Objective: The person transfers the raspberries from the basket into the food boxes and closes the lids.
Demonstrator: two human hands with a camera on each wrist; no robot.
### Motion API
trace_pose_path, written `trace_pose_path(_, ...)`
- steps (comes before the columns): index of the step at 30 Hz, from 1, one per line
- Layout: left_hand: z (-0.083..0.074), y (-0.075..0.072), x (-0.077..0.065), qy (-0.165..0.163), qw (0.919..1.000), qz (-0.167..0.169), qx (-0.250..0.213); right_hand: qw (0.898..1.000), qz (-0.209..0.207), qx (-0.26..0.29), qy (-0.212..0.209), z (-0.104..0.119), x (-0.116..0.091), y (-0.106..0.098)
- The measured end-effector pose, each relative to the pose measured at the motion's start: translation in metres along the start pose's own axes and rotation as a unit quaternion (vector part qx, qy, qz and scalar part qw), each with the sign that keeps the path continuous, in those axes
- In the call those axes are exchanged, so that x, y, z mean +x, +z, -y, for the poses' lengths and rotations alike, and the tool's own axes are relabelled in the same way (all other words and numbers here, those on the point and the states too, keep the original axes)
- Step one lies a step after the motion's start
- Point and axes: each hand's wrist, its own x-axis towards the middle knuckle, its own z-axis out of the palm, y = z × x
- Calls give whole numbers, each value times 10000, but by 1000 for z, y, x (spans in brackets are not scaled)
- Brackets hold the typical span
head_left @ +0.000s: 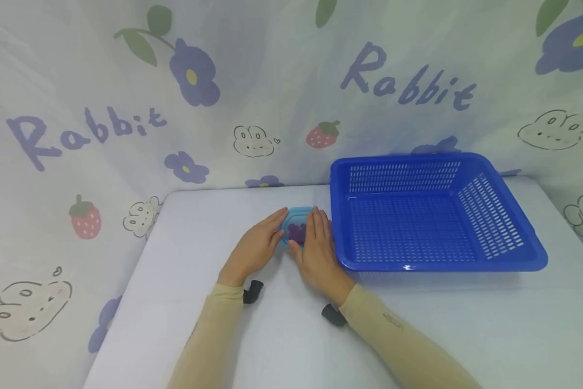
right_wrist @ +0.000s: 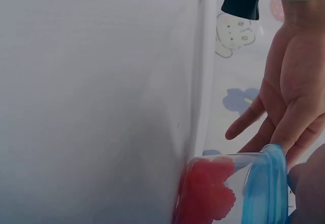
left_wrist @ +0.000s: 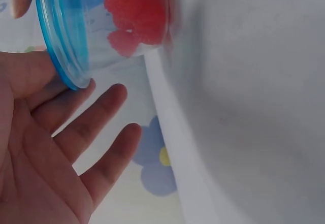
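Note:
A small clear plastic container (head_left: 296, 229) with a blue-rimmed lid (left_wrist: 56, 36) stands upright on the white table, left of the basket. Red, bumpy pieces that look like raspberries (left_wrist: 137, 16) lie inside it. My left hand (head_left: 257, 248) is at the container's left side, its thumb and forefinger touching the lid's rim and its other fingers loosely extended. From the right, my right hand (head_left: 320, 256) lies over the lid with straight fingers, covering its right part. The right wrist view shows the left hand's fingers beside the lid.
A large blue plastic basket (head_left: 437, 266) with slotted walls stands close to the right of my right hand. Behind the table (head_left: 184, 259) hangs a printed curtain (head_left: 281, 97). Black wrist devices sit on both forearms.

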Motion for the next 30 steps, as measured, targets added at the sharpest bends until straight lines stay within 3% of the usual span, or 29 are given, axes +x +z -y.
trace_pose_path(11,-5,-5,3,-132,9997,120,168,9997,31,-147,217,1,6,1)
trace_pose_path(20,-3,-7,2,-207,9996,187,-40,9993,127,-34,339,2,7,0)
trace_pose_path(30,-4,0,-3,-226,9993,132,-250,9998,-6,64,166,-3,2,4)
